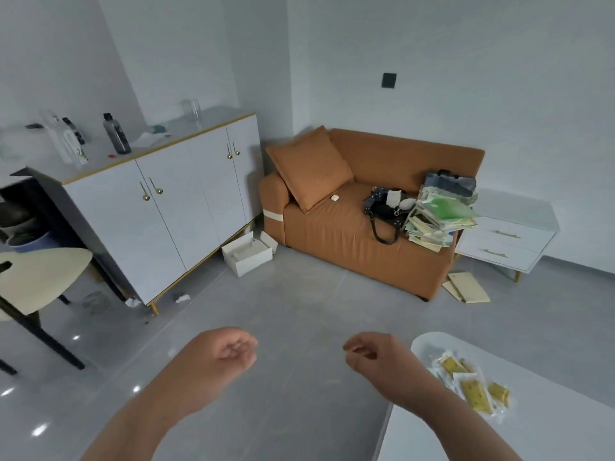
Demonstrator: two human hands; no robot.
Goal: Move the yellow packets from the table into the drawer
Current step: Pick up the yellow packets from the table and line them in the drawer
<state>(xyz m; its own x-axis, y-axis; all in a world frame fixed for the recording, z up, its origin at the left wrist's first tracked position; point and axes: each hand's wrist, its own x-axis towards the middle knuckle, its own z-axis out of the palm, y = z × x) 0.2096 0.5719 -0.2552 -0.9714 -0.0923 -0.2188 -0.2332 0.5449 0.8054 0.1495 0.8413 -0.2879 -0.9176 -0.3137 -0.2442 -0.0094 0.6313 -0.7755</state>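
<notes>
Yellow packets (472, 384) lie heaped on the white table (549, 427) at lower right. Near them hangs the right hand (376, 356), fingers loosely curled, empty; the left hand (226, 354) likewise. Well apart, beside the orange sofa (332, 234), the nightstand's drawers (506, 241) sit closed.

A white table (549, 437) with a rounded end stood at the lower right on the grey floor (299, 311). Yellow packets (472, 385) in clear wrappers lay directly on it in a loose heap near that rounded end, some overlapping, close to its left edge.
</notes>
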